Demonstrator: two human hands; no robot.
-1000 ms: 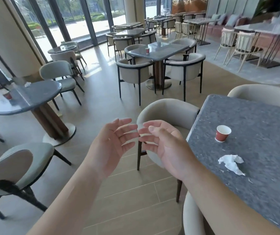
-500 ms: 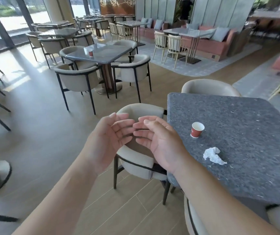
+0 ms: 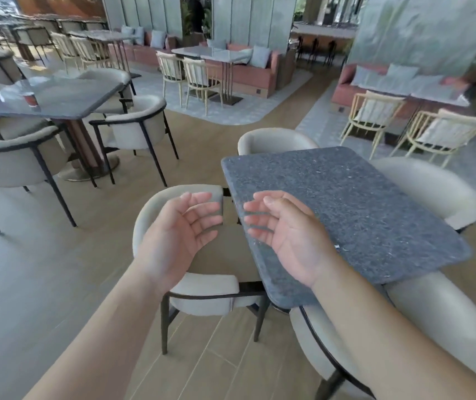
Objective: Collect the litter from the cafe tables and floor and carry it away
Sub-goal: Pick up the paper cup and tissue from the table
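Note:
Both my hands are raised in front of me, palms facing each other, fingers loosely spread, holding nothing. My left hand (image 3: 182, 235) hovers over a beige chair (image 3: 202, 287). My right hand (image 3: 284, 236) hangs above the near left part of the dark speckled table (image 3: 375, 203) and hides whatever lies under it. Only a small white scrap (image 3: 337, 246) peeks out by my right wrist. A red paper cup (image 3: 31, 99) stands on the grey table (image 3: 66, 99) at the far left.
Beige armchairs (image 3: 438, 189) ring the speckled table on all sides. More armchairs (image 3: 136, 125) surround the left table. Slatted wooden chairs (image 3: 375, 114) and pink sofas (image 3: 248, 73) line the back. Open wooden floor (image 3: 37, 269) lies to my left.
The view has swung right and moved closer to the speckled table. My hands have drifted slightly apart, and my right hand now covers the spot where the red cup and crumpled tissue showed.

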